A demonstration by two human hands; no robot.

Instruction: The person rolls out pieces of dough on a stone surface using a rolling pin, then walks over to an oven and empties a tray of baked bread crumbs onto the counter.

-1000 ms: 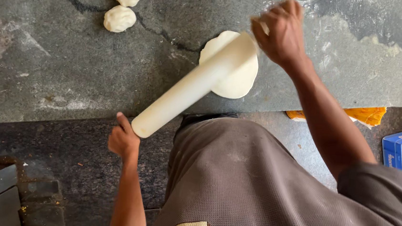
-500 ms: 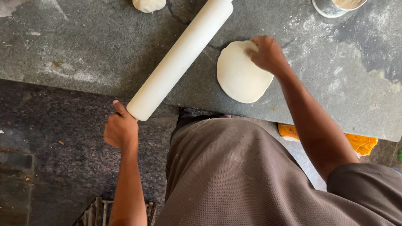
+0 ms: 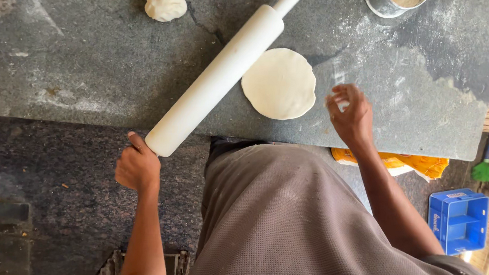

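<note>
While the left hand (image 3: 137, 167) stays clamped on the near end of the white rolling pin (image 3: 214, 83), the right hand (image 3: 351, 114) hovers loosely open. Just left of its fingers lies the flat dough round (image 3: 279, 83), untouched.

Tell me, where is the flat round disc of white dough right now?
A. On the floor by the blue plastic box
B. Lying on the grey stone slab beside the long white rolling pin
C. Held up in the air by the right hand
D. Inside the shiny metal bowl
B: the flat round disc of white dough lies on the grey stone slab just right of the long white rolling pin, with the right hand beside it, apart from it.
</note>
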